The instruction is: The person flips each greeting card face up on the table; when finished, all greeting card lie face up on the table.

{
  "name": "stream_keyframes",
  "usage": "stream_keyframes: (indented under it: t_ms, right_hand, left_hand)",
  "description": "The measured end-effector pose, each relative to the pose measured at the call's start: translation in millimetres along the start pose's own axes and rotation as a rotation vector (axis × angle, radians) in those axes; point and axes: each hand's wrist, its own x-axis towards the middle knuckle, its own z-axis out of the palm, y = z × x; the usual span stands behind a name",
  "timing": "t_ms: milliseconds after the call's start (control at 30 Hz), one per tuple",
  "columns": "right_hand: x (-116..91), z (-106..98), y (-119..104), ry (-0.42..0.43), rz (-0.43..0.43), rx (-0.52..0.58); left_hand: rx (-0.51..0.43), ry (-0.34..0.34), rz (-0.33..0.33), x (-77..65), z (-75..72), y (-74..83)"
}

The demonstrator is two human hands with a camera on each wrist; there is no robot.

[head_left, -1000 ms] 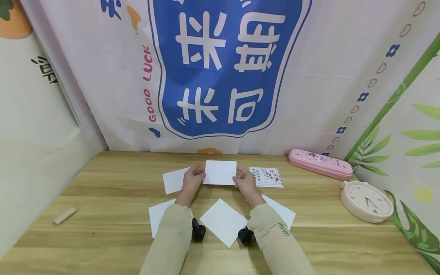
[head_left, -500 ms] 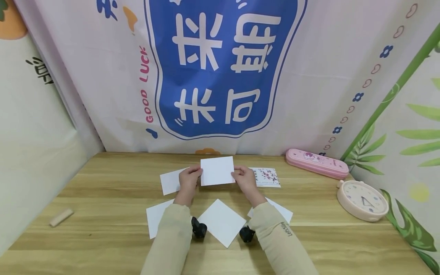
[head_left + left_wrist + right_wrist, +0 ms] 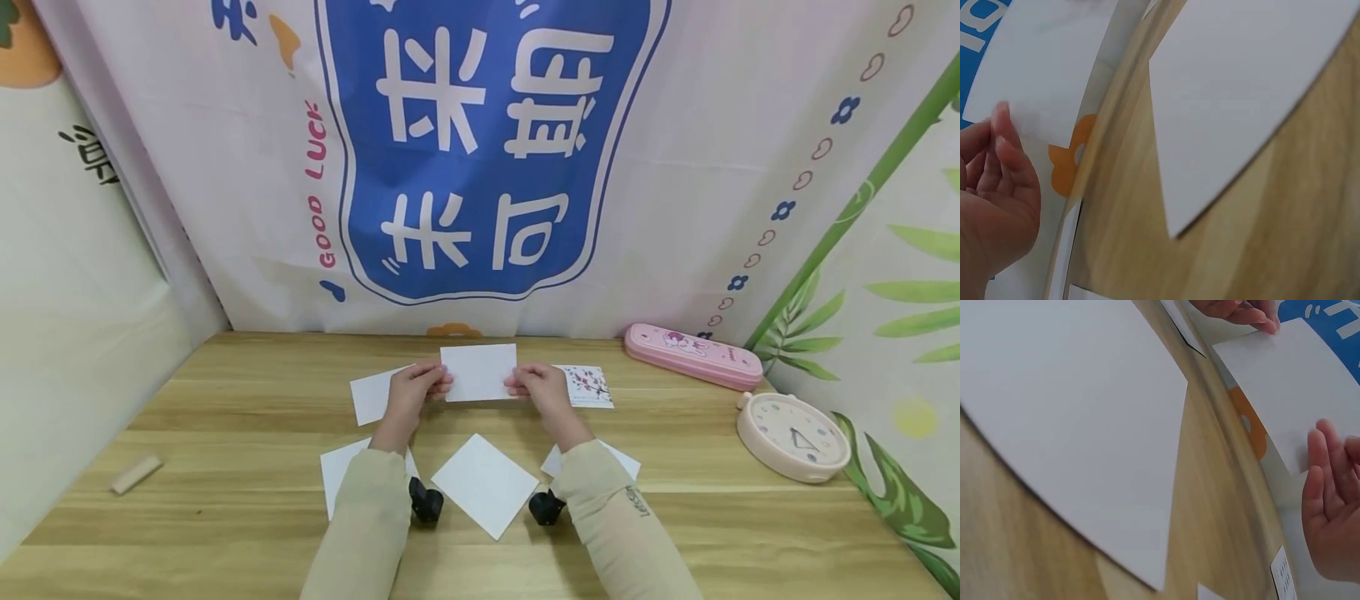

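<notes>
A plain white card [image 3: 478, 372] stands raised above the wooden table, held by both hands at its two side edges. My left hand [image 3: 414, 397] pinches the left edge between thumb and fingers. On the opposite edge, my right hand [image 3: 546, 398] does the same. In the right wrist view several fingers [image 3: 1330, 469] lie behind the card's border. Below the hands, a white square card [image 3: 485, 486] lies turned like a diamond. Partly behind my left hand is another white card [image 3: 371, 397]; a card printed with red blossoms [image 3: 591, 386] lies beside my right hand.
White cards lie partly under the left sleeve [image 3: 341, 471] and right sleeve [image 3: 618, 462]. A pink pencil case [image 3: 693, 357] and a round clock [image 3: 793, 437] stand at the right. A small wooden block [image 3: 137, 474] lies far left. A printed cloth [image 3: 480, 167] hangs behind the table.
The held card rose and tipped, then levelled out and moved slightly right. Both forearms have spread outward, and the right hand now covers more of the blossom card.
</notes>
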Motion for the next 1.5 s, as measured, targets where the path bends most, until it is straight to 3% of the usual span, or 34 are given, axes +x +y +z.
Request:
stream_keyframes:
  t_ms: [167, 300, 533, 800, 1000, 1167, 1267, 1500]
  right_hand:
    - [-5.6, -3.4, -9.4, -0.068, 0.145, 0.044]
    - [-12.7, -4.7, -18.5, -0.136, 0.197, 0.100]
    - [-17.6, -7.6, -22.2, -0.164, 0.175, 0.231]
    - [-14.9, -4.2, -13.9, -0.074, 0.118, 0.118]
    - [-14.5, -3.1, -10.5, -0.005, 0.104, 0.015]
    - [-10.7, -4.3, -7.1, -0.021, 0.101, -0.100]
    - [-7.6, -4.9, -4.5, -0.045, 0.113, -0.179]
    - [-4.4, -6.0, 2.7, -0.096, 0.120, -0.319]
  left_hand:
    - [-0.077, -0.052, -0.054, 0.3, -1.3, -0.6]
    - [-0.111, -0.080, -0.055, 0.2, -2.1, -2.3]
    - [-0.177, -0.053, -0.045, -5.3, -0.3, 0.1]
    - [-0.112, -0.033, -0.069, -2.2, 3.1, -2.6]
    - [0.078, -0.024, -0.007, 0.1, 7.2, -7.6]
    - [0.368, -0.096, 0.018, 1.2, 11.3, -4.8]
    - [0.521, -0.125, -0.008, 2.6, 12.3, -3.7]
    - [0.631, -0.161, -0.023, 6.3, 11.3, -11.4]
